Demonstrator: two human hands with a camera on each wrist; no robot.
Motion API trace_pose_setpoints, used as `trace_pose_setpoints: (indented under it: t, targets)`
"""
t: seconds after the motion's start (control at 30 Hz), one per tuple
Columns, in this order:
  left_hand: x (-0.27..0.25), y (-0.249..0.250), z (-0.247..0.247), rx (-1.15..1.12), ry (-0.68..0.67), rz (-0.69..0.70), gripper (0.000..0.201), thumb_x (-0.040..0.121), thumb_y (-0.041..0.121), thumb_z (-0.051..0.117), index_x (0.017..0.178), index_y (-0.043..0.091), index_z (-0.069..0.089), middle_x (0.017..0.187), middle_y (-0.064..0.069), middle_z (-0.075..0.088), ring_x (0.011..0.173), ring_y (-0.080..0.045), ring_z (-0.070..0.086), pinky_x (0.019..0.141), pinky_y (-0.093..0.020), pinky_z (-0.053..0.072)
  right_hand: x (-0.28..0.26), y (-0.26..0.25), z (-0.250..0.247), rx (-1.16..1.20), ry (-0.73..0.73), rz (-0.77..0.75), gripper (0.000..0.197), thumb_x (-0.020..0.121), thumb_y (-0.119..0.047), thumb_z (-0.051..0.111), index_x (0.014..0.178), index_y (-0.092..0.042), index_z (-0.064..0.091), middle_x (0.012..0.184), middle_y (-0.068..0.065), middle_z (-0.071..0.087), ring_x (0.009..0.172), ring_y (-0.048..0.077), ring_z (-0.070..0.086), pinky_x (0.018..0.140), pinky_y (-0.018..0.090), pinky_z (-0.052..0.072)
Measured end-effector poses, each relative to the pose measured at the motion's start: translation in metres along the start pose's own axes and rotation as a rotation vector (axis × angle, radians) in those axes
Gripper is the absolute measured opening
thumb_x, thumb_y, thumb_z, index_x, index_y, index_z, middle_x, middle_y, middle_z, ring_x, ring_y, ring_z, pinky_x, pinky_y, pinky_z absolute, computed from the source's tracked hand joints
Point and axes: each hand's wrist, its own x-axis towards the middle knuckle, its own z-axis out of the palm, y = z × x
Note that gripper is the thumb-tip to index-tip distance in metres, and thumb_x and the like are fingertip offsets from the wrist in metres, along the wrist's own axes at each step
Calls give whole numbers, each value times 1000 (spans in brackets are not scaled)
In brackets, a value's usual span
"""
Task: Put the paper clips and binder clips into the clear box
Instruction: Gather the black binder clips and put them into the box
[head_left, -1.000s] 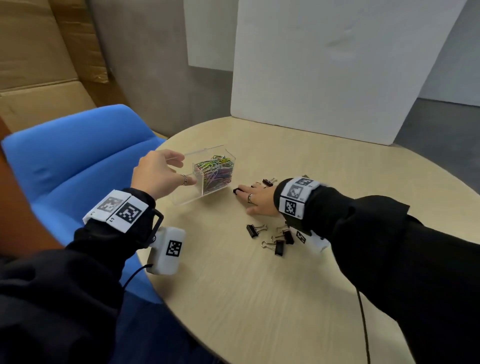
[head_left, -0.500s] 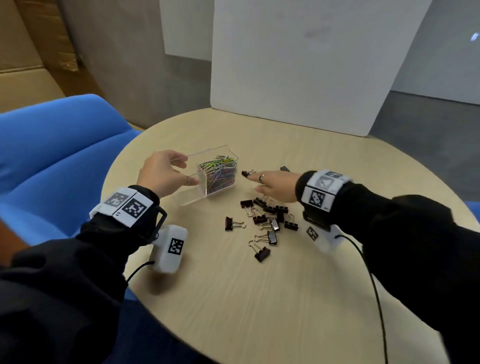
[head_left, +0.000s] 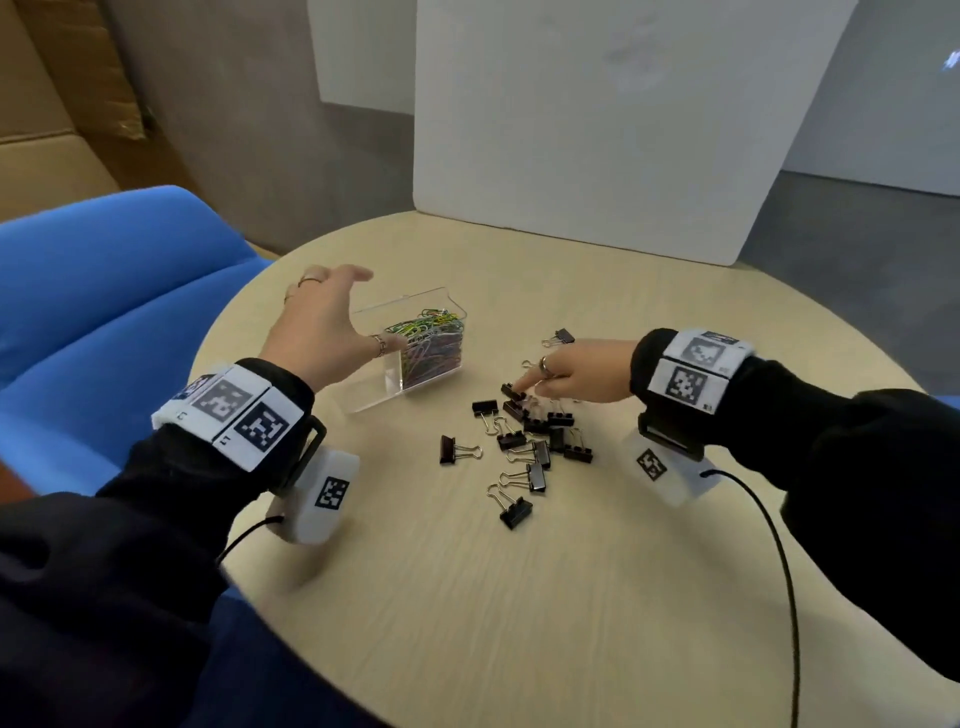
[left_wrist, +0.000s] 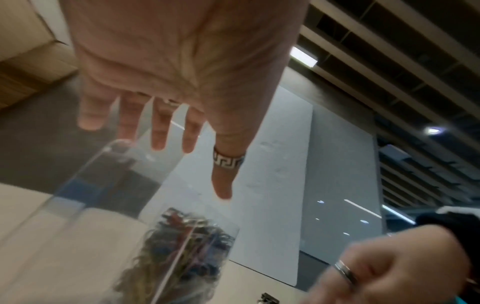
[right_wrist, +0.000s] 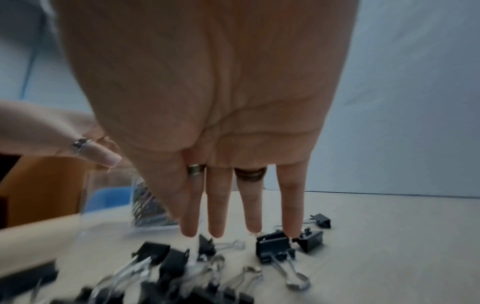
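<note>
The clear box (head_left: 374, 400) stands on the round table, its right half packed with coloured paper clips (head_left: 431, 343). My left hand (head_left: 366, 312) hovers over the box's empty left half with fingers spread, the ringed thumb close to the front wall. In the left wrist view the left hand (left_wrist: 205, 170) is open above the box (left_wrist: 78, 185) and the paper clips (left_wrist: 182, 257). Several black binder clips (head_left: 535, 441) lie in a loose pile right of the box. My right hand (head_left: 522, 384) reaches down onto them with straight fingers (right_wrist: 217, 216) touching the binder clips (right_wrist: 272, 246).
One binder clip (head_left: 563, 336) lies apart, behind the right hand. A white board (head_left: 597, 130) leans at the table's far edge. A blue seat (head_left: 104, 291) sits left of the table (head_left: 519, 597). A black cable (head_left: 784, 571) trails from the right wrist.
The left hand has loosened its hold on the box and spread its fingers. The right hand rose toward the box, then came back down onto the binder clip pile.
</note>
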Motion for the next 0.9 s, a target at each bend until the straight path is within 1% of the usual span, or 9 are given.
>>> trace_pose_setpoints:
  t: [0.07, 0.13, 0.23, 0.37, 0.43, 0.53, 0.63, 0.77, 0.9]
  targets:
    - [-5, 20, 0, -31, 65, 141, 60, 79, 35, 70, 131, 23, 44, 135, -5, 43, 125, -22, 40, 100, -35, 37, 2, 13, -8, 90, 152, 62, 37, 100, -20, 33, 134, -21, 47, 139, 1, 51, 126, 19, 47, 108, 32, 33]
    - [-11, 42, 5, -64, 8, 281, 43, 83, 28, 66, 124, 23, 52, 121, 0, 52, 108, -16, 49, 87, -25, 40, 15, 27, -12, 86, 227, 162, 38, 99, -15, 33, 136, -17, 45, 140, 4, 48, 128, 22, 46, 107, 32, 33]
    - [-14, 65, 23, -12, -281, 353, 32, 87, 25, 62, 118, 23, 56, 108, 5, 57, 92, -10, 54, 81, -22, 42, 34, 38, -11, 40, 176, 281, 49, 96, -5, 35, 144, -13, 30, 150, 7, 34, 135, 25, 38, 110, 32, 31]
    - [-5, 73, 47, 157, -548, 298, 41, 87, 21, 62, 127, 21, 51, 120, 2, 57, 99, -13, 52, 90, -26, 44, 41, 40, -7, -69, 86, 293, 61, 96, -5, 38, 149, -15, 11, 156, 6, 21, 139, 26, 31, 112, 31, 29]
    - [-2, 72, 55, 252, -616, 280, 46, 86, 17, 63, 130, 19, 49, 125, -1, 55, 108, -18, 53, 93, -29, 45, 39, 37, -6, -125, 65, 291, 53, 96, -10, 40, 147, -12, 24, 150, 8, 34, 133, 27, 40, 106, 31, 35]
    - [-1, 71, 62, 339, -662, 271, 45, 87, 8, 57, 131, 17, 50, 127, -3, 56, 111, -22, 55, 94, -31, 48, 34, 36, -4, -153, 112, 247, 24, 93, -14, 49, 115, -10, 58, 125, 12, 51, 114, 27, 52, 87, 26, 45]
    - [-3, 70, 65, 341, -641, 274, 44, 87, 1, 52, 129, 15, 52, 125, -5, 58, 110, -24, 57, 93, -32, 50, 29, 41, 0, -134, 155, 238, 38, 89, -15, 58, 126, -9, 54, 131, 11, 49, 118, 27, 51, 95, 28, 41]
    - [-6, 70, 67, 361, -626, 278, 35, 89, 5, 55, 123, 13, 57, 118, -6, 63, 105, -24, 60, 88, -29, 50, 22, 45, 10, -83, 181, 249, 29, 90, -19, 58, 117, -8, 60, 128, 11, 53, 117, 26, 53, 94, 28, 42]
    - [-11, 70, 66, 332, -626, 283, 43, 86, 3, 54, 126, 17, 53, 114, -7, 62, 102, -24, 58, 81, -29, 47, 18, 51, 16, -19, 210, 227, 22, 89, -16, 57, 109, -7, 62, 114, 7, 62, 106, 24, 57, 84, 27, 44]
